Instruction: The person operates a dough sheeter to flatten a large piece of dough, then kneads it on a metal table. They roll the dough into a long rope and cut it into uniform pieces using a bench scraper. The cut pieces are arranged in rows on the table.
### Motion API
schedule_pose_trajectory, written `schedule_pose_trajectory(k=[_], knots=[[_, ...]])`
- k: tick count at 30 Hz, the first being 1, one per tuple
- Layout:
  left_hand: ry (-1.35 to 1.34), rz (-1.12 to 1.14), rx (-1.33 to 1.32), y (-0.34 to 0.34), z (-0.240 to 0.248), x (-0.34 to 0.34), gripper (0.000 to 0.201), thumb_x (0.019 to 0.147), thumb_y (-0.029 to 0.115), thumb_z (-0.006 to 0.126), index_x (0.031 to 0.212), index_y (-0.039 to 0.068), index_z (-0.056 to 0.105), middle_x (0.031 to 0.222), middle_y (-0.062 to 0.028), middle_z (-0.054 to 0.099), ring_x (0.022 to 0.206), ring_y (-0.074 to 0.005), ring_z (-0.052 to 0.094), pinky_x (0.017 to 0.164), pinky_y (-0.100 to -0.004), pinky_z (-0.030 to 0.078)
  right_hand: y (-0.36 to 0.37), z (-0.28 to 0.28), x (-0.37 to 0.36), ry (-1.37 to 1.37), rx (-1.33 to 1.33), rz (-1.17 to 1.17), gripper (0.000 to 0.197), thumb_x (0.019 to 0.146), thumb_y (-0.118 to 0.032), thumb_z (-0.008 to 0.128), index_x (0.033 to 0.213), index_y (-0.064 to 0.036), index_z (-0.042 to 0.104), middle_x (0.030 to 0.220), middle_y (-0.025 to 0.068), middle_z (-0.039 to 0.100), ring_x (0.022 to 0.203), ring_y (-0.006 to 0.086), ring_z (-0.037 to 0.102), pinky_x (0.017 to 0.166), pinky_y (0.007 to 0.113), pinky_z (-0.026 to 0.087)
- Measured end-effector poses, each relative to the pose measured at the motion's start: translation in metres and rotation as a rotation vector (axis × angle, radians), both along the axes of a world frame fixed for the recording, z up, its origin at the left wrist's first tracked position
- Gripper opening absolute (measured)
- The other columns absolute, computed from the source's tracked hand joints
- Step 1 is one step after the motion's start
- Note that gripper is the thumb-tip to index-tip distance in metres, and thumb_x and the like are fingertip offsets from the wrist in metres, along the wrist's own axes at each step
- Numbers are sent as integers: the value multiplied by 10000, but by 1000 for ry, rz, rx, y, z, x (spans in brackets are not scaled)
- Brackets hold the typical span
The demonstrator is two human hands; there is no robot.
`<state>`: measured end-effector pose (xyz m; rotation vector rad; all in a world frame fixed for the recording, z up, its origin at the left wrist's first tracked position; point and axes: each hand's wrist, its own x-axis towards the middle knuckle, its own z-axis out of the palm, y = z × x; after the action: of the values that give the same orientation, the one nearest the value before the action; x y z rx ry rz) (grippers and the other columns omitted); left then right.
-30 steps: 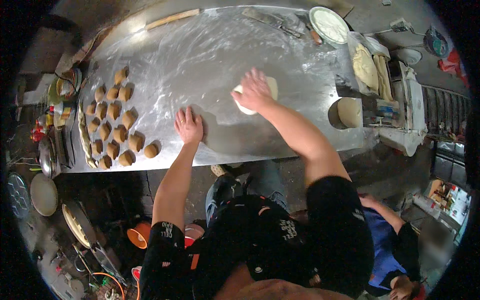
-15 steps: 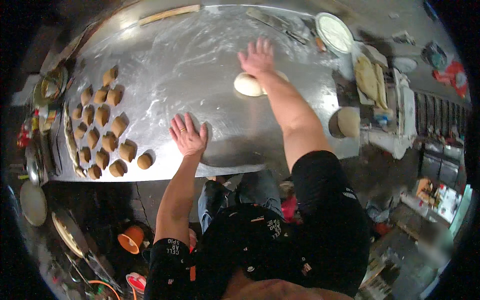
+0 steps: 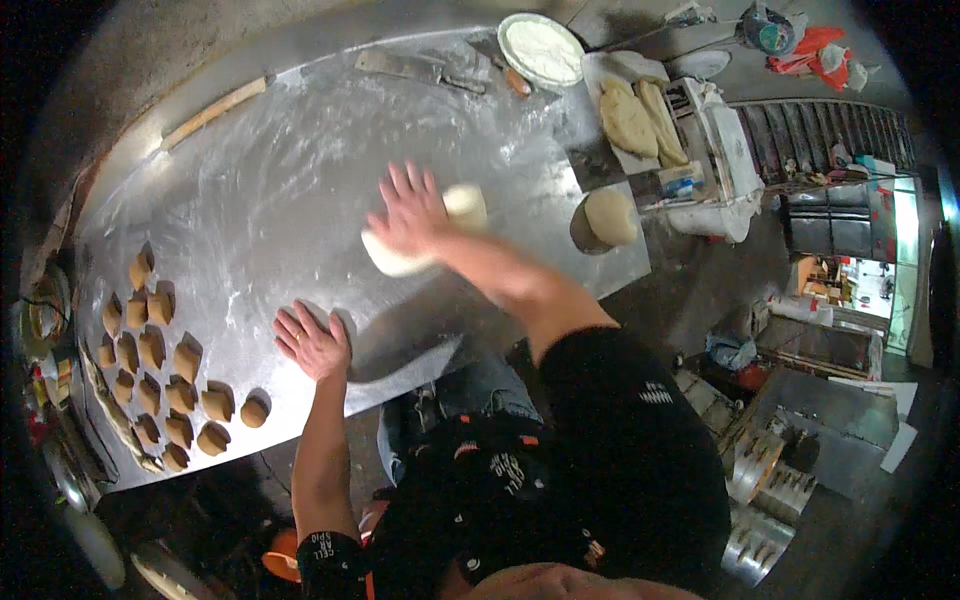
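Note:
A pale roll of dough (image 3: 452, 225) lies on the floured metal table (image 3: 270, 190). My right hand (image 3: 408, 212) presses flat on top of it, fingers spread. Flat on the bare table near the front edge rests my left hand (image 3: 312, 341), fingers apart and holding nothing. Several small cut dough pieces (image 3: 165, 370) sit in rows at the table's left end.
A wooden rolling pin (image 3: 213, 111) lies at the far edge. A bowl of flour (image 3: 540, 48), a scraper (image 3: 395, 66), a tray with flat dough sheets (image 3: 635, 115) and a round dough lump (image 3: 609, 216) stand at the right. Pans and bowls crowd the floor at left.
My right hand drew back from the far side and now lies on the dough roll. My left hand stays planted on the table.

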<state>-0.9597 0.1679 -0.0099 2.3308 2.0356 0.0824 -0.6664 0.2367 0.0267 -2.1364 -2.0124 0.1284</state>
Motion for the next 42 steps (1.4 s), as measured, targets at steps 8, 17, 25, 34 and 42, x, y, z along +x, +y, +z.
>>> schedule_pose_trajectory(k=[8, 17, 25, 34, 42], knots=[[-53, 8, 39, 3, -9, -6, 745, 924, 517, 507, 1503, 73, 354, 1541, -276, 304, 1452, -453, 211, 1169, -594, 134, -68, 4, -11, -13, -84, 173, 719, 906, -489, 540, 1386, 39, 460, 1509, 247, 339, 1411, 432, 284, 1150, 567, 230], [-16, 40, -63, -2, 6, -5, 770, 914, 510, 514, 1512, 61, 328, 1562, -276, 252, 1466, -451, 173, 1184, -577, 108, -65, 19, -13, 45, -356, 49, 733, 884, -471, 565, 1441, -22, 409, 1521, 247, 317, 1428, 472, 231, 1152, 593, 203], [-122, -2, 16, 4, -4, -9, 729, 929, 496, 500, 1505, 76, 350, 1549, -274, 284, 1457, -453, 204, 1182, -575, 128, 7, -25, -4, 4, -198, -166, 569, 978, -474, 414, 1400, -99, 479, 1496, 222, 378, 1375, 446, 328, 1101, 563, 280], [-59, 12, -7, -5, 0, -9, 719, 917, 468, 527, 1483, 50, 377, 1533, -287, 291, 1435, -471, 226, 1159, -607, 149, -169, -11, -23, -64, 118, 69, 622, 912, -382, 508, 1433, -51, 431, 1460, 233, 415, 1363, 473, 350, 1098, 654, 245], [-180, -24, 55, 2, -2, -9, 634, 910, 418, 569, 1428, 71, 455, 1506, -251, 363, 1405, -437, 295, 1160, -568, 194, 14, -20, 3, -75, -18, -161, 536, 968, -459, 420, 1355, -98, 507, 1481, 217, 396, 1351, 432, 353, 1091, 548, 309]])
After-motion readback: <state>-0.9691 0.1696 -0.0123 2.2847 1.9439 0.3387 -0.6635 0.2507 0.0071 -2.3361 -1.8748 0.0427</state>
